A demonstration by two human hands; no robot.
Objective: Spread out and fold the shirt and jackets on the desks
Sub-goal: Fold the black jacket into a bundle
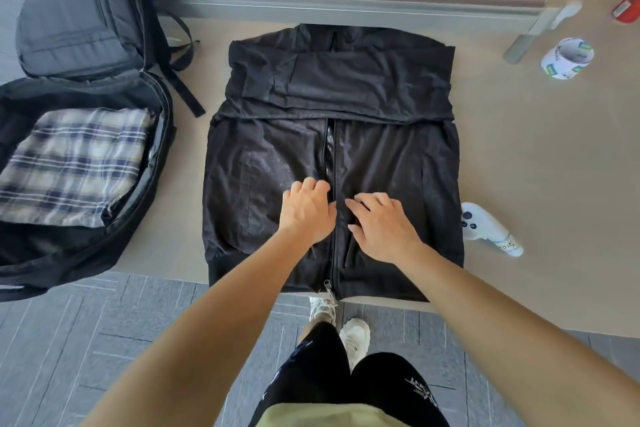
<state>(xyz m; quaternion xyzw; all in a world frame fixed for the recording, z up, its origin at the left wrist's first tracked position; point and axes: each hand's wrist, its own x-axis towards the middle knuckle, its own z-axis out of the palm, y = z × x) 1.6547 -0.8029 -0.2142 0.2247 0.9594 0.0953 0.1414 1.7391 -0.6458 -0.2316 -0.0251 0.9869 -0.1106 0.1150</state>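
Left hand [306, 213], right hand [382, 225] on jacket [398, 156], collar far

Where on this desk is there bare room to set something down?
The widest bare patch of desk lies right of the black jacket, between the tape roll and the white controller. A narrower strip runs between the jacket and the open backpack. The middle and left are crowded.

Fig.: wearer seen from above, bare forearms [214, 315], blk knee-length shorts [381, 388] w/ white print [420, 392], white lace-up sneakers [355, 336], pale yellow-green top [311, 418], hem only.
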